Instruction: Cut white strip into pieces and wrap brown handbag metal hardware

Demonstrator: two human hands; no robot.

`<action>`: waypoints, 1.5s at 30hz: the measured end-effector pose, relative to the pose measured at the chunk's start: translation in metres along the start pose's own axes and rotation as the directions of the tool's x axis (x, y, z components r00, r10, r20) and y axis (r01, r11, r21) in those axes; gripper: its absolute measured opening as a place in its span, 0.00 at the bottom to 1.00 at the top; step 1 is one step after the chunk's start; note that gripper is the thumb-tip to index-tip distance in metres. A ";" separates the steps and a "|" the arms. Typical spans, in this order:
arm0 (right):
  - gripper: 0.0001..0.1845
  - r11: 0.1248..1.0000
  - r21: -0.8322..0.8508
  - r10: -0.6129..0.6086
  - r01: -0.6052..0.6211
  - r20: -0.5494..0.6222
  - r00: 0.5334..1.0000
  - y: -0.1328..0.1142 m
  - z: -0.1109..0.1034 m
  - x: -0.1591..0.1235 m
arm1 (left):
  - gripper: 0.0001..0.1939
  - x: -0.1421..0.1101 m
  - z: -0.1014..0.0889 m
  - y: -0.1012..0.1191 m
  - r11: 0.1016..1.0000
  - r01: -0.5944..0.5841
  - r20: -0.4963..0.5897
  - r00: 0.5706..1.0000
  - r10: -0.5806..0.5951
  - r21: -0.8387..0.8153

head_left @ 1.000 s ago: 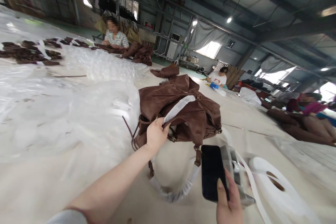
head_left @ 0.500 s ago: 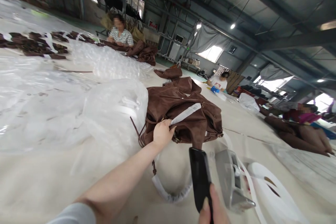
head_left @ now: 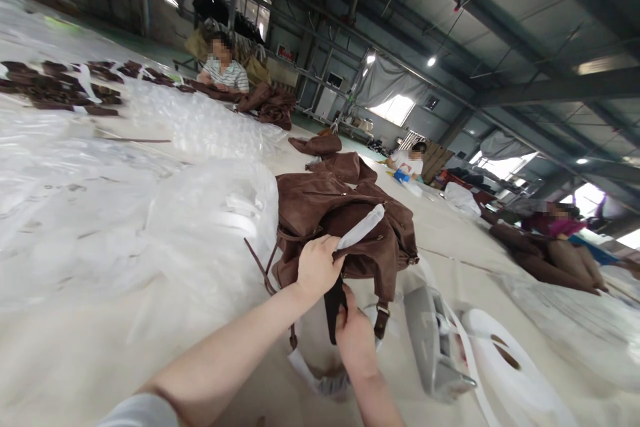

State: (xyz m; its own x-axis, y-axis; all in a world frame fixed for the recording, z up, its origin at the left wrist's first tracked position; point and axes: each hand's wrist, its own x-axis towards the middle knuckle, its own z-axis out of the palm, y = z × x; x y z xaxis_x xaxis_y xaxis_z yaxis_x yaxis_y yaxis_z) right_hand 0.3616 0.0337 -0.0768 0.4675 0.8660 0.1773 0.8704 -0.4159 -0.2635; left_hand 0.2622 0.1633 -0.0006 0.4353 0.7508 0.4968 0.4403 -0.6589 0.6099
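Note:
A brown handbag (head_left: pixel 320 197) lies on the pale table in front of me. My left hand (head_left: pixel 321 270) is closed around its strap, close to a length wrapped in white paper (head_left: pixel 361 227). Under it, my right hand (head_left: pixel 356 330) grips a flat black phone-shaped object (head_left: pixel 332 310), whose upper end is hidden by the left hand and the bag's lower edge. A buckled side strap (head_left: pixel 383 320) hangs beside my right hand. Below the bag loops another strap with a white wrapping (head_left: pixel 307 370), partly behind my right forearm.
To the right stand a grey tape dispenser (head_left: pixel 433 340) and a large white roll of tape (head_left: pixel 505 353). Clear plastic bags (head_left: pixel 210 227) spread across the left. Further brown bags (head_left: pixel 345 165) lie beyond. Several people work around the table, one in a striped shirt (head_left: pixel 227 75).
My right hand has moved up and left, bringing the black object from in front of the bag to beneath my left hand. The left hand has shifted slightly right, still on the strap.

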 end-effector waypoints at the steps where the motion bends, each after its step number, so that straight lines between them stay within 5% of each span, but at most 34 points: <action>1: 0.28 0.998 0.060 0.017 -0.017 0.004 1.000 0.008 0.000 0.001 | 0.08 -0.001 0.000 0.002 1.000 -0.002 0.013 1.000 0.002 0.000; 9: 0.22 0.993 0.114 -0.028 0.026 0.017 0.999 0.045 -0.004 0.028 | 0.07 -0.002 0.002 0.004 1.000 0.008 0.060 0.998 -0.007 -0.019; 14: 0.21 0.989 0.050 -0.134 0.136 -0.044 0.990 0.020 -0.012 0.039 | 0.05 -0.001 0.003 0.001 0.999 0.012 0.045 0.999 -0.010 -0.038; 23: 0.31 0.922 0.040 -0.386 0.384 0.080 0.919 -0.019 0.009 0.058 | 0.05 0.002 0.004 -0.002 0.999 0.028 0.024 0.999 -0.027 -0.038; 34: 0.31 0.949 -0.014 -0.314 0.314 -0.025 0.949 0.004 -0.017 0.038 | 0.04 0.004 0.004 -0.001 0.996 0.052 0.039 0.998 -0.050 -0.068; 45: 0.39 0.946 0.043 -0.322 0.321 0.036 0.946 0.002 0.000 0.037 | 0.06 0.004 0.008 -0.003 0.998 0.036 0.005 0.999 -0.036 -0.057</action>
State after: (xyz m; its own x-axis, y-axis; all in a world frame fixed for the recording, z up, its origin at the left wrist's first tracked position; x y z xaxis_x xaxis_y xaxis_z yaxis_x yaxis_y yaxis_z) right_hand 0.3809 0.0649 -0.0712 0.1561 0.9633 0.2184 0.9669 -0.1038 -0.2332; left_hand 0.2687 0.1679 -0.0060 0.4230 0.7738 0.4715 0.4104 -0.6275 0.6617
